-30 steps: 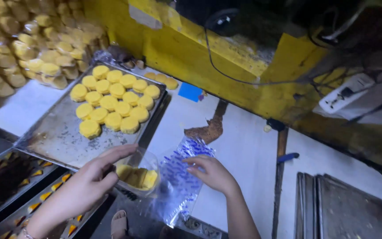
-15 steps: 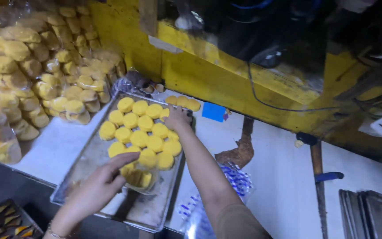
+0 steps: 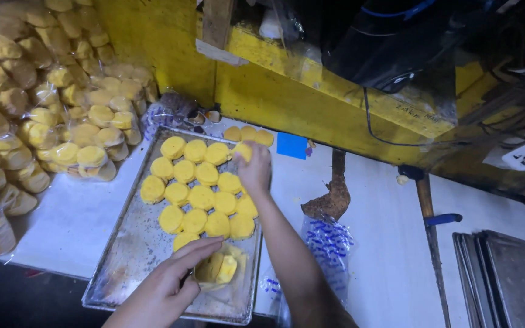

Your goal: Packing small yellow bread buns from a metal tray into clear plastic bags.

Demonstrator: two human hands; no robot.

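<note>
On the metal baking tray [image 3: 130, 255], about seventeen yellow cookies [image 3: 200, 197] remain unbagged. The left hand [image 3: 164, 290] pinches open a clear bag [image 3: 221, 270] at the tray's near end, a few cookies inside. The right hand [image 3: 254, 167] closes around one cookie at the tray's far corner. Left of the tray, filled clear packets [image 3: 37, 115] pile high; beyond it lies a small blue tag [image 3: 291, 146].

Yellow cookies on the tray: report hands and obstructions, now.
Right hand gripping one yellow cookie at the baking tray far edge. Left hand holding an open clear bag of cookies. Nothing blocking.
</note>
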